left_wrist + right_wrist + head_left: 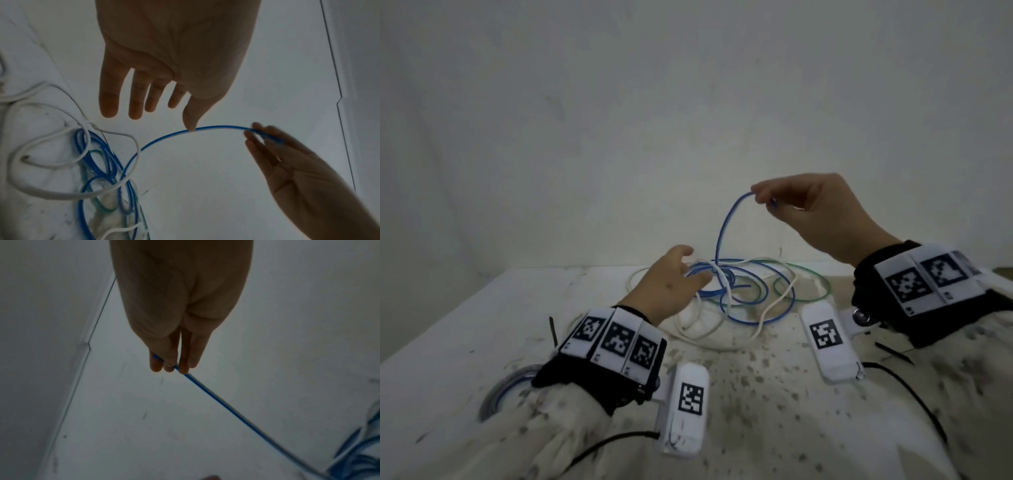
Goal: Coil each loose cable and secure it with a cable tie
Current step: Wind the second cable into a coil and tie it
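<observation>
A blue cable [720, 236] rises out of a tangle lying on the white table [482, 308]. My right hand [762, 198] is lifted above the tangle and pinches that cable near its end between thumb and fingertips; the pinch also shows in the right wrist view [170, 368]. My left hand [693, 270] hovers over the tangle's left side, fingers straight and spread, holding nothing. In the left wrist view its thumb tip [190, 128] lies against the blue cable [164, 138]. A white cable [774, 303] and a green cable [825, 281] are mixed into the same tangle.
One black cable tie [553, 330] lies by my left wrist and another [893, 352] under my right wrist. A round coil [500, 390] sits at the near left of the table. A pale wall stands close behind the table's far edge.
</observation>
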